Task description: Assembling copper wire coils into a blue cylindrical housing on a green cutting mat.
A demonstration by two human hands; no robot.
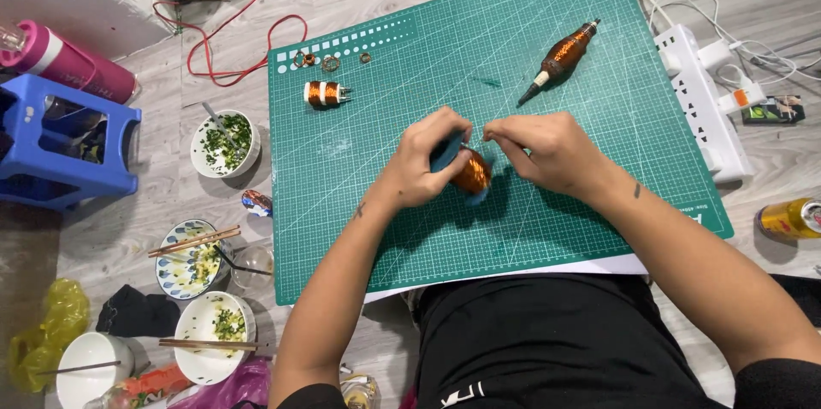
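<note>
Head view, looking down: you sit on the floor at a green gridded cutting mat (547,229) with both hands meeting at its middle. Your left hand (423,165) wraps a blue-flanged spool of copper wire (470,175), fingers curled and clamped on its upper flange, the spool lying tilted on the mat between your hands. Your right hand (539,148) sits just beside it, thumb and forefinger pinched together near the spool's top edge; whether a strand of wire runs between them is too fine to tell.

The spool looks well filled with copper, which suggests winding is far along, though that is a judgement. Two other pieces lie apart on the mat: a small white-ended copper coil (326,94) near the far left corner, beside a few small metal rings (317,59), and a long tapered copper-wound spindle (564,57) toward the far right. Both look complete and untouched.

Off the mat, white bowls with chopsticks (205,323) stand to your left, and a white power strip (705,105) lies to your right.
</note>
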